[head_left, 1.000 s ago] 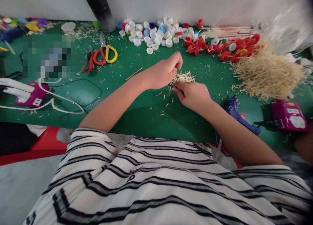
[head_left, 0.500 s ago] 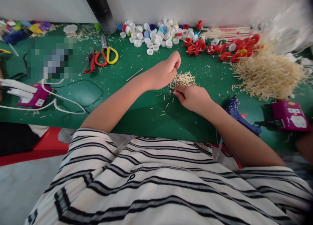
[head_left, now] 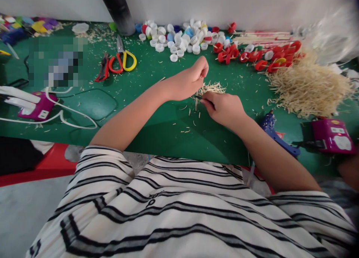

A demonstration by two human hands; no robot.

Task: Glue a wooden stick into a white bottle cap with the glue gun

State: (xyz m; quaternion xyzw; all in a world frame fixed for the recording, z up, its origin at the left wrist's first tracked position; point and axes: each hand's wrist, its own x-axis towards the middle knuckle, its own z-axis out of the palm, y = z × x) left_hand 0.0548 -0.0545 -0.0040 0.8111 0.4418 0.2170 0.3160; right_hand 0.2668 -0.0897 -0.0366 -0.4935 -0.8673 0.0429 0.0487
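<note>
My left hand [head_left: 192,78] is closed, its wrist bent and its fingers curled down over the near pile of pale shavings [head_left: 214,88]. What lies between those fingertips is hidden. Opposite it, my right hand [head_left: 226,107] pinches a thin dark tool [head_left: 198,97] whose tip points left toward the left fingertips. Too little of the tool shows to tell its kind. Loose pale strips are scattered on the green table [head_left: 168,134] just below both hands. The end of a thin rod [head_left: 162,79] peeks out behind my left forearm.
Scissors [head_left: 123,58] and red-handled pliers [head_left: 103,68] lie to the left. White bottle caps [head_left: 183,45], red caps on sticks [head_left: 227,52] and a black bottle [head_left: 117,11] line the back. At right are a large shavings heap [head_left: 311,88], a blue glue gun [head_left: 276,134] and a purple power block [head_left: 332,135].
My right hand has shifted slightly up, with the dark tool closer to the left fingers. My left forearm now covers most of the thin rod. The camera view has moved a little.
</note>
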